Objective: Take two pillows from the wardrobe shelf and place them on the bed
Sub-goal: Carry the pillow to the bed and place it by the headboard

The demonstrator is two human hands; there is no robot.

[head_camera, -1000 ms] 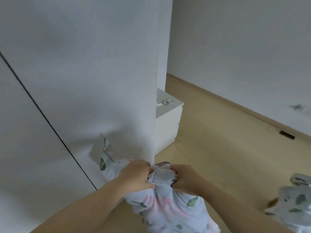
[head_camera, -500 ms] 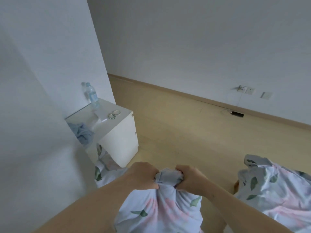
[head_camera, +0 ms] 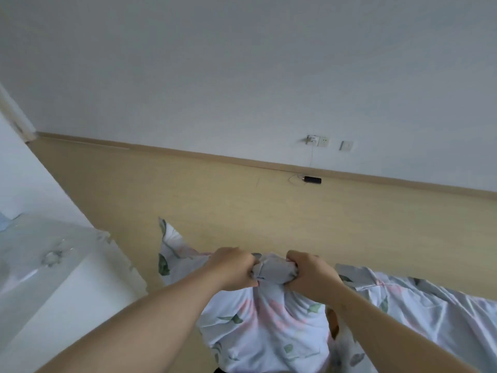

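Fingers point(head_camera: 249, 268) of my left hand point(head_camera: 231, 267) and right hand point(head_camera: 309, 274) clench the pillow point(head_camera: 269, 321) by its bunched top, and it hangs below them with the bed point(head_camera: 430, 305) to its right, nearer my right hand.

Bare forearms point(head_camera: 161, 313), bare left hand point(head_camera: 233, 268) and right hand point(head_camera: 312, 274)

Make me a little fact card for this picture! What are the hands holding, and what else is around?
Left hand: grips the bunched top of the leaf-print pillow
Right hand: grips the same bunch, close beside the left hand
Pillow: hangs below both hands
Bed: on the right, matching leaf-print cover
Nightstand: white, on the left
Far wall: wall socket above a black device on the floor
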